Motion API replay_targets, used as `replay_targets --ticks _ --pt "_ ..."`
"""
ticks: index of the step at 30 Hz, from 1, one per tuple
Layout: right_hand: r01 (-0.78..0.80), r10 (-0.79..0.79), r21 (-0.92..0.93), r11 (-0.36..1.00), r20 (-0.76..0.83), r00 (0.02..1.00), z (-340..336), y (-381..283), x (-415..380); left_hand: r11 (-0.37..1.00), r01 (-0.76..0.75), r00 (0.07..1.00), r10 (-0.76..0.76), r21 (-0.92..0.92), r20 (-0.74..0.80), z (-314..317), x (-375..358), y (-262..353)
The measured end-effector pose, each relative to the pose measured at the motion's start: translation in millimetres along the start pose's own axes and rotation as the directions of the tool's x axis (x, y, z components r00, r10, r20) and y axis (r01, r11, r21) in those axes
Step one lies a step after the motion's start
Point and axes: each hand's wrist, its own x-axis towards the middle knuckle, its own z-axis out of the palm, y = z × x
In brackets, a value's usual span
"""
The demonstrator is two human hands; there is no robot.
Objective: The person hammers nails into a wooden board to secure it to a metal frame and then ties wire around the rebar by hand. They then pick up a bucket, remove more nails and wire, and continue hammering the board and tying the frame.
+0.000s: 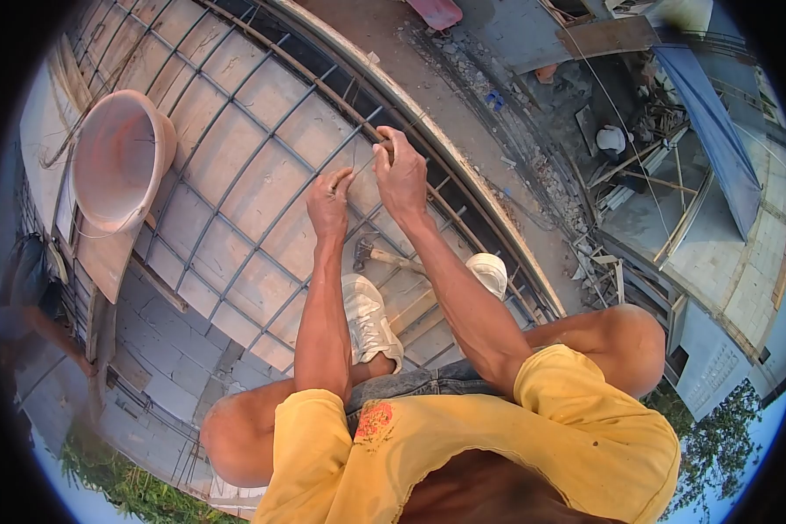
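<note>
Above a grid of steel bars [260, 247] laid over wooden boards, my left hand [330, 203] is closed, its thumb and fingertips pinched on a thin wire. Close beside it on the right, my right hand [400, 175] is also closed, fingers curled near the bar at the grid's edge; what it grips is too small to make out. The thin wire [355, 157] shows faintly between the two hands. A hammer [384, 256] with a wooden handle lies below my hands, between my shoes.
An orange basin [120, 162] rests on the boards at the left. A raised formwork edge [463, 166] curves along the right side, with rubble [533, 148] on the ground beyond. One person [611, 140] is at the upper right; another [39, 306] is blurred at the left.
</note>
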Motion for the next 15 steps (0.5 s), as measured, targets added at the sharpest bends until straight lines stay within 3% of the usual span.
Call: replay_targets --ticks 2,5,9,12,15 --pt "-0.190 0.188 0.148 0.971 0.029 0.982 6 25 -25 0.955 -0.173 0.984 0.176 0.243 0.007 1 -2 3" --pt "-0.418 0.385 0.254 0.872 0.172 0.907 11 44 -49 0.931 -0.170 0.981 0.131 0.322 0.142 -5 -5 14" --pt "-0.529 0.453 0.373 0.763 0.275 0.848 12 44 -41 0.951 -0.108 0.968 0.034 0.291 0.247 -5 2 20" --pt "-0.477 0.409 0.267 0.837 0.273 0.871 14 37 -25 0.961 -0.047 0.938 -0.051 0.272 0.343 -4 8 16" --pt "-0.631 0.486 0.525 0.571 0.403 0.775 16 37 -17 0.940 -0.043 0.931 -0.086 0.339 0.356 -1 15 8"
